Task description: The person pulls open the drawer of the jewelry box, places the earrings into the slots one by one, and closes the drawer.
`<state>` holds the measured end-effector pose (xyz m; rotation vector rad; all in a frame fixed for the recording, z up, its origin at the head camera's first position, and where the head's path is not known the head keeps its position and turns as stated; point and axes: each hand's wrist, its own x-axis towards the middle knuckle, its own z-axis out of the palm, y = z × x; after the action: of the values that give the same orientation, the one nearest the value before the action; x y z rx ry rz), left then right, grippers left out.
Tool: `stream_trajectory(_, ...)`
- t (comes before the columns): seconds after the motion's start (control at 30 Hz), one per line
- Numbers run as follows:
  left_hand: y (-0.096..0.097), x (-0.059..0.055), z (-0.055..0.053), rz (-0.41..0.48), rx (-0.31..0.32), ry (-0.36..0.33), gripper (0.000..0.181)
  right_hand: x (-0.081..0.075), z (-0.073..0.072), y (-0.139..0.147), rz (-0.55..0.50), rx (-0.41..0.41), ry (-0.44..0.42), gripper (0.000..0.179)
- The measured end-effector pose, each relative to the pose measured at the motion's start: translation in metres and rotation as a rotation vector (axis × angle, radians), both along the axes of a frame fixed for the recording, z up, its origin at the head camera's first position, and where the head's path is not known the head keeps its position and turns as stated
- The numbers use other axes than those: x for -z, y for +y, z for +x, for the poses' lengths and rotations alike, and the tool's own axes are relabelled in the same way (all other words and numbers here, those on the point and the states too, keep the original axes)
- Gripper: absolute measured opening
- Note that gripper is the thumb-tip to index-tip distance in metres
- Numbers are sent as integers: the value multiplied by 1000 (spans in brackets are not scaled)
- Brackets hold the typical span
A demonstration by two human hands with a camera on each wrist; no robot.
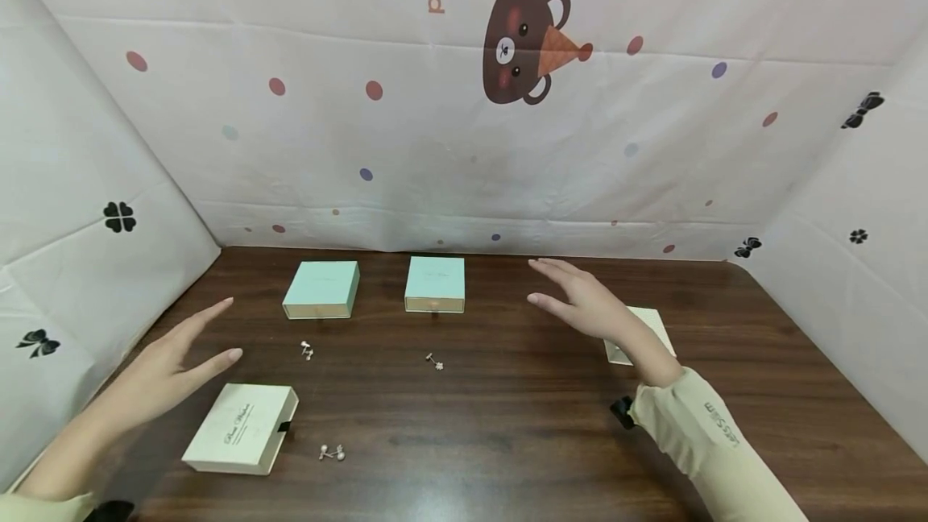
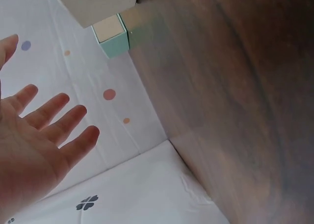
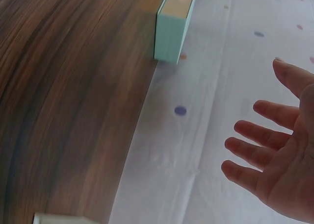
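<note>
- Holds left hand (image 1: 155,377) near cream box (image 1: 242,424), with fingers apart.
- Holds right hand (image 1: 587,302) near white box (image 1: 656,322), with fingers apart.
- Faces two mint boxes (image 1: 322,287).

This is a small table booth, walled on three sides by printed sheeting around a glossy dark brown wood-grain tabletop (image 1: 507,409). Behind the tabletop hangs a creased white sheet with red and purple dots (image 1: 435,143), bearing a sideways brown cartoon bear face in an orange cone hat (image 1: 522,47). Left of the tabletop is a white sheet with black clover and bow prints (image 1: 58,159); right of it, a white sheet with similar black prints (image 1: 855,304). Whether a home or office lies beyond cannot be told.
</note>
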<state>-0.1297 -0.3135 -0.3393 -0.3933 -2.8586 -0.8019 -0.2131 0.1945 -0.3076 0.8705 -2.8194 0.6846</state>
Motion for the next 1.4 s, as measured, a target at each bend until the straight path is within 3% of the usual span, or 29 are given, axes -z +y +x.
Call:
stream_trajectory(0.37, 1, 10, 7, 38, 43, 30, 68, 10, -1, -39, -50, -80, -25, 49)
stream_trajectory(0.73, -5, 12, 15, 124, 166, -175, 71, 12, 1, -85, -95, -192, -53, 45)
stream_trajectory(0.9, -6, 12, 17, 226, 230, -239, 71, 13, 4, -102, -109, -239, -70, 43)
stream_trajectory(1.2, -7, 13, 19, 223, 353, -161, 70, 16, 8, -125, -109, -306, -121, 41)
stream_trajectory(1.33, -8, 14, 18, 226, 392, -175, 72, 16, 11, -132, -131, -297, -155, 39)
stream_trajectory(1.4, -9, 14, 18, 259, 420, -227, 74, 15, 12, -136, -144, -288, -176, 37)
